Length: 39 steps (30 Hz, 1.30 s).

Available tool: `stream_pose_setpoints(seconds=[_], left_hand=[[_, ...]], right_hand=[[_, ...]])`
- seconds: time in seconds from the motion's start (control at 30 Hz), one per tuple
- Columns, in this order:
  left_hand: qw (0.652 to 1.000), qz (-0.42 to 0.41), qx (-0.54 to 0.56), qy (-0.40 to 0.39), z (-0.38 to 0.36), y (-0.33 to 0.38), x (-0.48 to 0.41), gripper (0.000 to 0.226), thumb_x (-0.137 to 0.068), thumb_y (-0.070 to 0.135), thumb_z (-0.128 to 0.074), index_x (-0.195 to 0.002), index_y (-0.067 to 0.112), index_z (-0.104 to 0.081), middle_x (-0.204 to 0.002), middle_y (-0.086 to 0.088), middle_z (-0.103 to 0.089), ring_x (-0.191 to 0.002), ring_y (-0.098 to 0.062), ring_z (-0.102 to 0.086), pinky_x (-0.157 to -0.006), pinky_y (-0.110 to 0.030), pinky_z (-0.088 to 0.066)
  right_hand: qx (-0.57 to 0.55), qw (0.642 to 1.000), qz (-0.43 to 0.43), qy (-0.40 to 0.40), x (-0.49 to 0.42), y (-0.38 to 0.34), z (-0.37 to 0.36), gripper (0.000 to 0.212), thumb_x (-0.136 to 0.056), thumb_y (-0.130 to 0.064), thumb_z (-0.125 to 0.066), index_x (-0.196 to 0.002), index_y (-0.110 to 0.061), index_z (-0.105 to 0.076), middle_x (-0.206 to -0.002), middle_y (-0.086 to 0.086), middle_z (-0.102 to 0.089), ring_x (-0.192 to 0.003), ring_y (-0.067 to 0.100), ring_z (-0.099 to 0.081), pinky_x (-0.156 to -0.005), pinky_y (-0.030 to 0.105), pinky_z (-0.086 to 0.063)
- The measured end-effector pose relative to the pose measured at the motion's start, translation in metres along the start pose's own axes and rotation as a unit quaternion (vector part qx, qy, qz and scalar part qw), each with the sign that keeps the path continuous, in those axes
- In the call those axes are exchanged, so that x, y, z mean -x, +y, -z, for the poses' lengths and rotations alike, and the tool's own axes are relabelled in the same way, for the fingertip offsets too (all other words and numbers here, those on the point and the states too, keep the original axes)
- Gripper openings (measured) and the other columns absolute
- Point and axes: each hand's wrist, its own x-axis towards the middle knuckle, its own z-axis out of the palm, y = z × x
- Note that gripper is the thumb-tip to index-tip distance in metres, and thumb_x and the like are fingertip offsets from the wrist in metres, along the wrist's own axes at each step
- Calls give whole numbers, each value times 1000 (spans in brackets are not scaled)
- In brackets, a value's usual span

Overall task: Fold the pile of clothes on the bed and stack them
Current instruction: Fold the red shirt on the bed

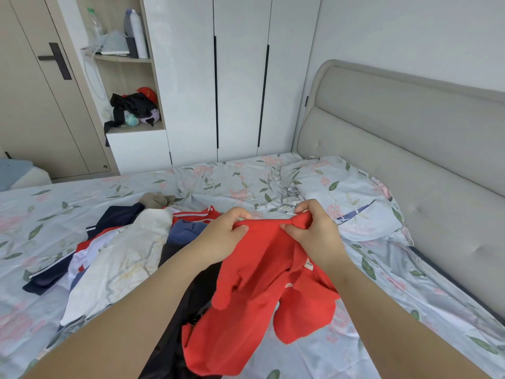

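A red garment [254, 291] hangs above the bed [382, 310], held up by its top edge. My left hand [222, 236] pinches that edge on the left, and my right hand [317, 231] grips a bunched part of it on the right. A small white label shows inside the garment. To the left lies the pile of clothes [123, 250]: a cream printed piece on top, navy and red pieces with white stripes, a blue piece and a dark garment under my left forearm.
A pillow [352, 198] in the same floral fabric lies at the head of the bed, against the grey padded headboard [410, 149]. White wardrobe doors [240, 77] and an open shelf [123, 60] with bottles and clutter stand behind the bed.
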Motion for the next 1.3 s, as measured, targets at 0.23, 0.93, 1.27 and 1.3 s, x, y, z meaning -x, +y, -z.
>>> stream_pose_setpoints(seconds=[0.23,0.93,1.27,1.3], left_hand=[[997,-12,82,1,-12,7,8,14,-94,17,-57,-84,23,-65,-82,-8,-60,-76,-18,-52,-71,-30,-42],[865,74,444,222,-114,82,-13,26,-100,12,-41,-79,11,-56,-74,-3,-62,-70,-13,-57,-68,-23,-50],[909,127,21,395,-159,71,13,21,-99,20,-44,-86,11,-57,-68,4,-49,-74,-19,-47,-73,-32,-36],[905,137,-15,403,-159,72,18,20,-99,22,-44,-90,10,-57,-68,6,-49,-75,-20,-48,-72,-32,-35]], right_hand=[[-37,996,42,-67,1,-2,0,41,-72,-18,-80,-84,-38,-46,-65,-8,-44,-57,4,-43,-60,20,-40],[82,951,-63,-290,0,153,79,17,-82,-2,-49,-77,-19,-48,-68,-6,-50,-60,10,-46,-49,16,-29],[-168,984,-52,-41,-19,164,137,4,-92,-14,-55,-91,-18,-55,-77,-9,-50,-75,14,-47,-71,25,-39],[-160,986,-34,-34,-19,161,140,6,-94,-15,-54,-99,-15,-55,-79,-10,-49,-80,14,-47,-74,26,-38]])
